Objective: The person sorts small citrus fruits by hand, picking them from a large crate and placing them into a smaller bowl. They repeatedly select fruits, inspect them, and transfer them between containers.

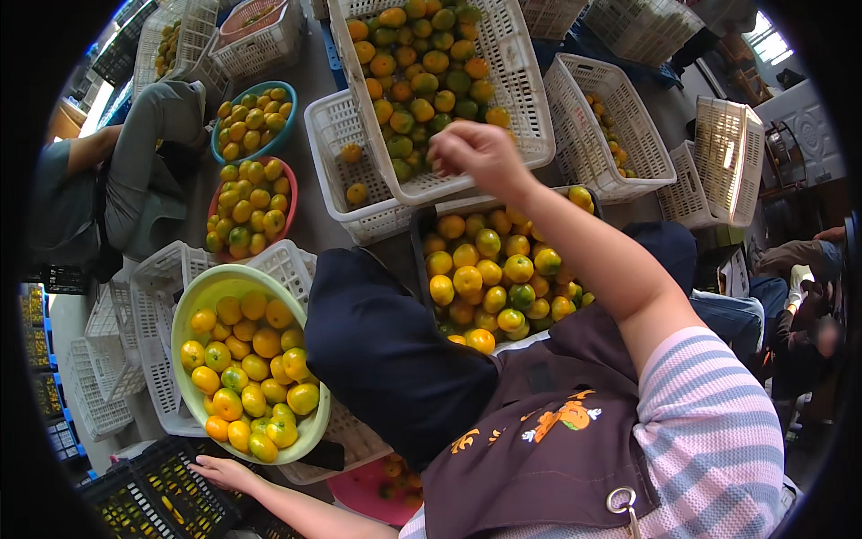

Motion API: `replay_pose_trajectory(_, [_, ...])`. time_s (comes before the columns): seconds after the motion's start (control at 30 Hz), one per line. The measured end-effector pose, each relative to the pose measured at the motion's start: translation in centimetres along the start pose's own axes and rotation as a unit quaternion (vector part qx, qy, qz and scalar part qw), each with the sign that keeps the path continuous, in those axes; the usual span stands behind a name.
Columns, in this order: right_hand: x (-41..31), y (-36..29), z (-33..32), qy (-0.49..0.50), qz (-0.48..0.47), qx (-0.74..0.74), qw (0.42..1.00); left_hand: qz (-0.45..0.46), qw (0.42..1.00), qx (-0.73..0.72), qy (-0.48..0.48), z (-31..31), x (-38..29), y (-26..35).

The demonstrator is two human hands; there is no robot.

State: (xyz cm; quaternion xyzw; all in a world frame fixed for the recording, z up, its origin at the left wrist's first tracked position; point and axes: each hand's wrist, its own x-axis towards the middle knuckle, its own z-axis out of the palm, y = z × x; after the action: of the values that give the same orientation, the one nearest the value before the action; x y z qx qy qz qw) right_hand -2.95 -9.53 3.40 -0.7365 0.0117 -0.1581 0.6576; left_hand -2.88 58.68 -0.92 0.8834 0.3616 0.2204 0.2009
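My right hand (475,156) is over the near part of a white plastic crate (542,135) of green and orange mandarins (424,84). Its fingers are curled and blurred, so whether they hold a fruit is hidden. Between my knees stands a dark crate (421,269) full of mostly orange mandarins (491,273). My left hand (225,473) is stretched out, holding nothing visible, just below a pale green basin (316,421). Inside that basin lie yellow-orange mandarins (252,370). Beneath the same hand is a black plastic crate (182,488) with fruit showing through its slats.
A lower white crate (323,162) holds a few mandarins. Left of it stand a blue basin (291,124) and a red basin (292,195), both of fruit. A seated person (128,168) is at the left. A pink basin (357,495) lies below; more crates (606,128) stand right.
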Motion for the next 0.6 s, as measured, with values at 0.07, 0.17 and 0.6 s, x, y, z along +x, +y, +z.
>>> replay_pose_trajectory(0.07, [-3.9,0.1,-10.5,0.272,0.02,-0.16,0.949,0.078,0.969,-0.186,0.14,-3.9,-4.4,7.6])
replay_pose_trajectory(0.17, [-10.7,2.9,-19.6,0.294,0.27,-0.469,0.788,0.324,0.861,-0.389,0.06,-7.6,-15.7,19.4])
replay_pose_trajectory(0.6, [-25.8,8.3,-16.3,0.122,0.072,-0.568,0.811,0.564,0.63,0.076,-0.528,11.7,-56.4,32.2])
